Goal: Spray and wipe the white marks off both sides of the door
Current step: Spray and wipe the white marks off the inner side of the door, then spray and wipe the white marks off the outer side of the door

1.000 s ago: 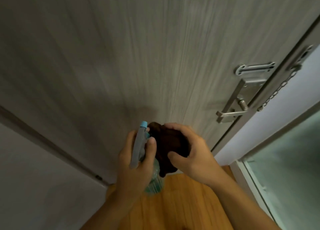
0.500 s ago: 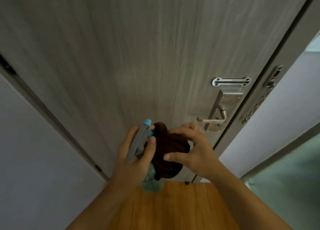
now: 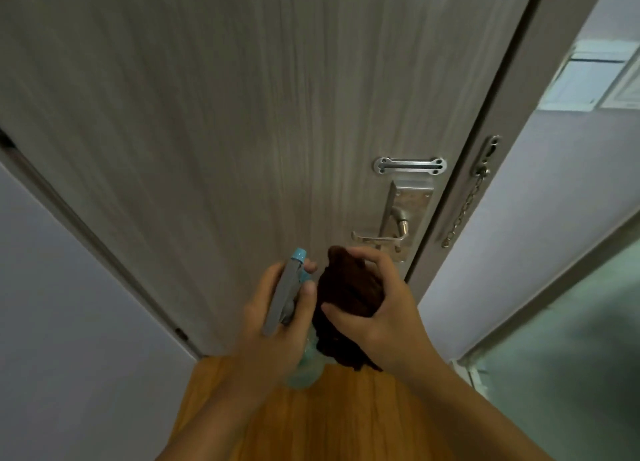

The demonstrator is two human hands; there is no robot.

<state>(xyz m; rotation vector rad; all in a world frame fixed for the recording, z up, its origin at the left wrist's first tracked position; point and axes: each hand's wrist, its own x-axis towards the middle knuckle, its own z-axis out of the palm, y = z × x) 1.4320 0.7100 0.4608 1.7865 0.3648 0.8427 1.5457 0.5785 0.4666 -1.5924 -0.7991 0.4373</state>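
A grey wood-grain door (image 3: pixel 225 114) fills the view in front of me, shut in its frame. I see no white marks on the part that shows. My left hand (image 3: pixel 273 322) grips a spray bottle (image 3: pixel 287 287) with a grey trigger head and a light blue nozzle pointing at the door. The bottle's clear body is mostly hidden below my hand. My right hand (image 3: pixel 381 311) holds a bunched dark brown cloth (image 3: pixel 349 297) right beside the bottle, just below the door handle (image 3: pixel 377 238).
A metal lever handle with its plate sits at the door's right edge, under a slotted chain-guard rail (image 3: pixel 410 165). A door chain (image 3: pixel 464 207) hangs on the frame. Pale walls stand on both sides, a glass panel (image 3: pixel 571 339) at right, and wooden floor (image 3: pixel 329 419) below.
My view has tilted up and shifted, so the handle and chain now sit higher and more central. Both hands stay together, still holding the bottle and the cloth.
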